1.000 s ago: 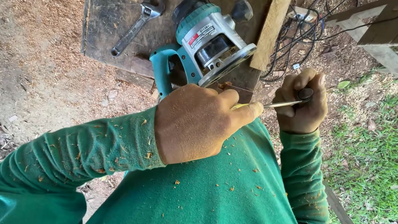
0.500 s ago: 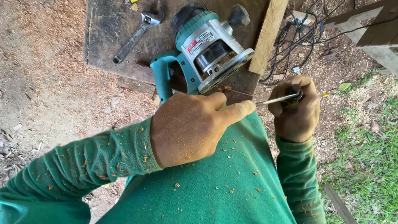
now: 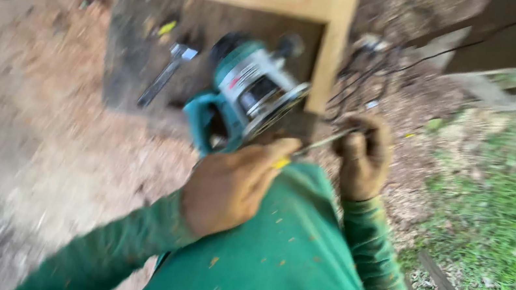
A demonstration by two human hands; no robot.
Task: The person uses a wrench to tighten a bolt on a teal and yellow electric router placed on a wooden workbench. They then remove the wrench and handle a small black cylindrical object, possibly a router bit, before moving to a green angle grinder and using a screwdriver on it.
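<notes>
left hand (image 3: 229,191), curled closed on a yellow-tipped thin tool (image 3: 320,145), now sits lower beside the teal router (image 3: 248,94) lying on the dark worktop (image 3: 132,44); right hand (image 3: 362,154) grips that tool's far end. view has blurred and shifted.

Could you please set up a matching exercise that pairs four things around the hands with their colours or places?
Things:
1. Power router
2. Metal wrench
3. Long-sleeved shirt
4. Pale wooden frame

Descriptions:
A. green, flecked with sawdust
B. silver, lying on the dark board left of the router
C. teal and grey, tipped on its side
D. light timber, along the top and right of the board

Pairs: 1-C, 2-B, 3-A, 4-D
</notes>
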